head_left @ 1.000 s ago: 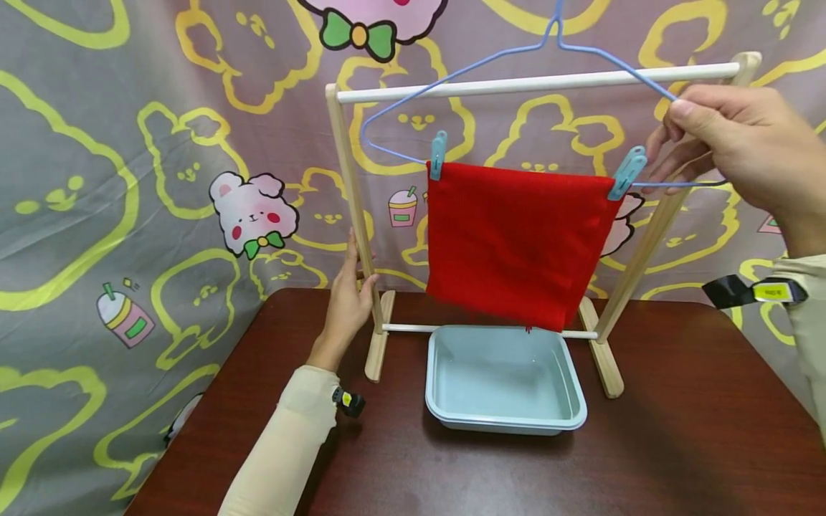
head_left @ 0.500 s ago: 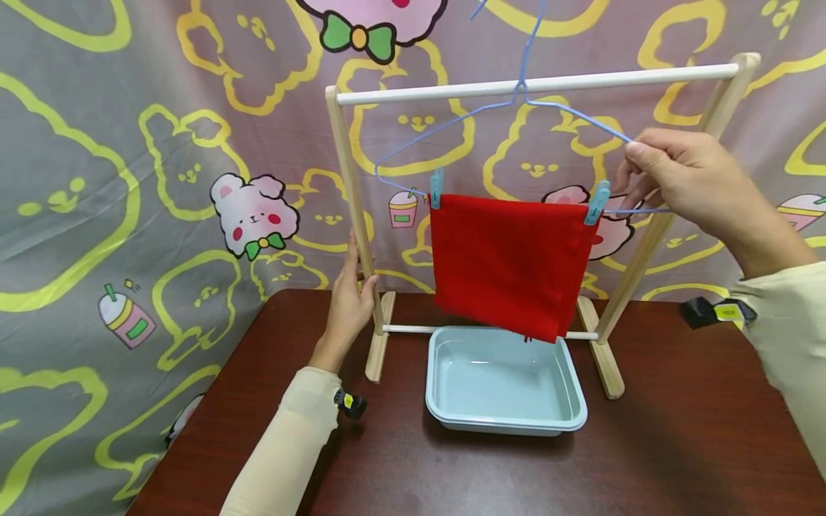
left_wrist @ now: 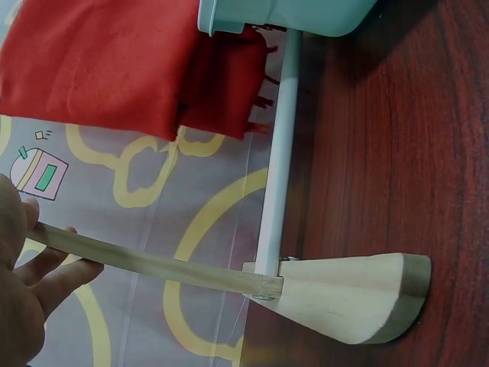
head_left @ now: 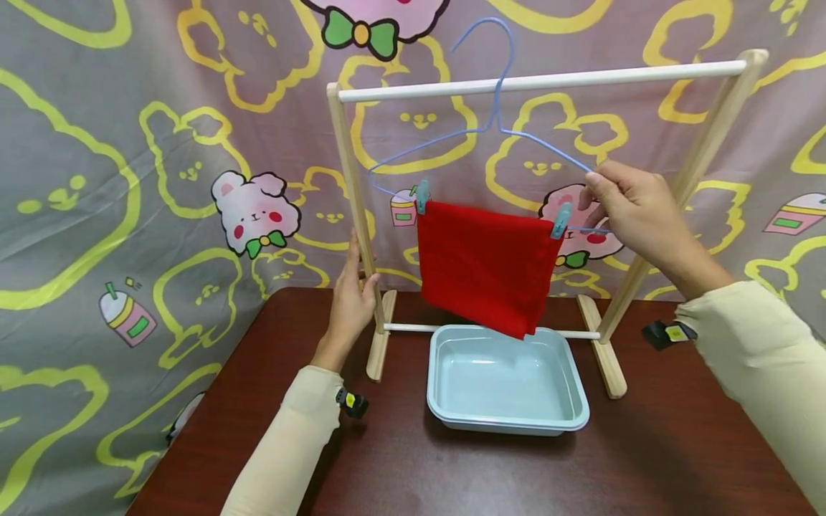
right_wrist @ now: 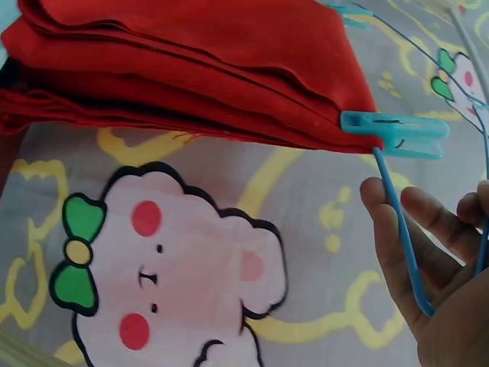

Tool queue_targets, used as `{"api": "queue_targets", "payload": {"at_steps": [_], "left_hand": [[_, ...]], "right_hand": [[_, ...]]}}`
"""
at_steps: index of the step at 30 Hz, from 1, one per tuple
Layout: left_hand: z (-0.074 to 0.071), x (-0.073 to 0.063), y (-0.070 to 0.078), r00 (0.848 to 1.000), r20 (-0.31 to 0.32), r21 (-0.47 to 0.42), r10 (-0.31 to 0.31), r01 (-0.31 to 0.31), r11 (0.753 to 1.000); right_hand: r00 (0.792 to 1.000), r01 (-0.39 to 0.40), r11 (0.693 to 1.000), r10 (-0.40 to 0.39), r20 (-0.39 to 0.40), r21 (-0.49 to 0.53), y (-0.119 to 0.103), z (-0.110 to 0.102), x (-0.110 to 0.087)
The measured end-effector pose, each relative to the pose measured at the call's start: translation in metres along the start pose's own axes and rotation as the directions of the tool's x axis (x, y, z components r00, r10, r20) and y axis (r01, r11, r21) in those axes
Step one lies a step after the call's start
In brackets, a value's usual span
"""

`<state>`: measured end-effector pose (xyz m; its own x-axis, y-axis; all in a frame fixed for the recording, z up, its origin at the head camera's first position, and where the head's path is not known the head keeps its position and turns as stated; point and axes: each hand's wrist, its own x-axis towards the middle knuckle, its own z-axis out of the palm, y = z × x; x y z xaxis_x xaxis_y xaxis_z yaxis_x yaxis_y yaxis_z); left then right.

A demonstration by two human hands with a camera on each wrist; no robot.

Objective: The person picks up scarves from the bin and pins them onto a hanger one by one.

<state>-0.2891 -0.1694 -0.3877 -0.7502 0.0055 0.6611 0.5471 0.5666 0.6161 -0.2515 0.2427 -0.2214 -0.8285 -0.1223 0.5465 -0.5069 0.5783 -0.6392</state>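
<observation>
My right hand (head_left: 642, 211) pinches the right shoulder of a blue wire hanger (head_left: 496, 107) between thumb and finger. A folded red cloth (head_left: 484, 265) hangs from its lower bar, held by two light-blue clothespins (head_left: 561, 221). In the right wrist view the hanger's wire (right_wrist: 403, 229) bends across my fingers, beside one clothespin (right_wrist: 393, 134). The hanger's hook overlaps the white top rail (head_left: 581, 77) of a wooden rack. My left hand (head_left: 350, 304) holds the rack's left post (head_left: 351, 179), thumb and fingers on opposite sides, as the left wrist view also shows on the post (left_wrist: 145, 264).
A light-blue basin (head_left: 506, 419) stands on the dark wood table (head_left: 387, 459), under the cloth and between the rack's feet (head_left: 608, 369). A white lower rail (head_left: 409, 328) passes behind it. A patterned curtain (head_left: 187, 193) hangs behind the table.
My right hand has moved left and down with the hanger and cloth, bringing the whole hook into view near the top rail. My left hand has stayed on the post.
</observation>
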Motion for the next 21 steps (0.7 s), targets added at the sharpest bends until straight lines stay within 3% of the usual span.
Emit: {"api": "queue_targets", "payload": {"at_steps": [12,21], "left_hand": [[0.001,-0.001,-0.001,1.000,-0.001,0.012,-0.004,0.004,1.000],[0.002,-0.001,-0.002,1.000,-0.005,0.017,0.000,0.000,1.000]], "right_hand": [[0.999,0.022,1.000,-0.021,0.048,-0.018,0.013,0.027,0.000],[0.999,0.023,1.000,-0.023,0.034,-0.012,0.020,0.034,0.001]]}}
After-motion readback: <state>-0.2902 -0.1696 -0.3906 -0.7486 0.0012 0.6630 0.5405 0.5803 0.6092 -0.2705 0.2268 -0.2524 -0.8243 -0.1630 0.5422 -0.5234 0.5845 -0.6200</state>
